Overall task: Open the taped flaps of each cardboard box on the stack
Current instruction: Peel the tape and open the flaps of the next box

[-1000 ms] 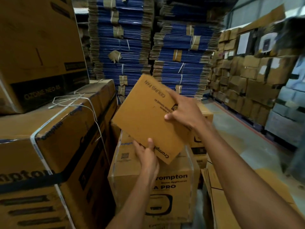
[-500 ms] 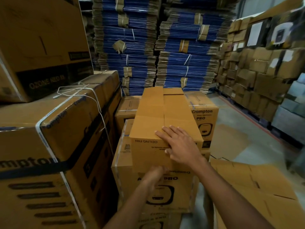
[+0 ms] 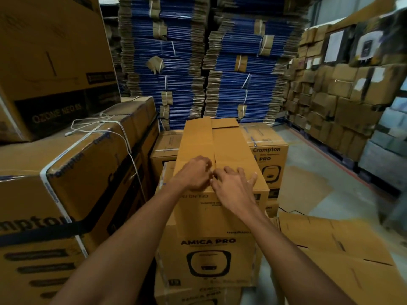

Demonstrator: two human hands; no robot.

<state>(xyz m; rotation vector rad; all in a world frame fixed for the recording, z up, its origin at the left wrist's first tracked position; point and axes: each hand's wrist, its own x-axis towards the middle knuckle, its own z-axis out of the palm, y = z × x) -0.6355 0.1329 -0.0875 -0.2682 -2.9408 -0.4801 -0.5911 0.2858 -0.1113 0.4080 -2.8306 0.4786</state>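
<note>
Leftmost, a big dark-printed carton (image 3: 50, 62) sits on a larger strapped carton (image 3: 72, 186), and a loose white cord (image 3: 99, 128) lies across the top of the lower one. Behind them, two tall stacks of flattened blue cartons (image 3: 171, 62), tied in bundles, rise to the top of the view.

At the centre a long plain cardboard box (image 3: 229, 148) lies flat on a printed box marked AMICA PRO (image 3: 207, 256), its length running away from the person. Its two top flaps are closed and meet in a seam (image 3: 213, 142) down the middle. The left hand (image 3: 191, 175) rests on the left flap near the close end, its fingers (image 3: 203, 161) curled with the tips at the seam; whether they grip anything cannot be told. The right hand (image 3: 233, 186) lies just beside it on the right flap, fingers spread and slightly bent, holding nothing.

Further right, another printed box (image 3: 271, 155) stands just beside the long one. Flattened cardboard sheets (image 3: 341, 249) lie at the lower right, and a wall of stacked brown cartons (image 3: 343, 102) lines the far side of the floor (image 3: 312, 172).
</note>
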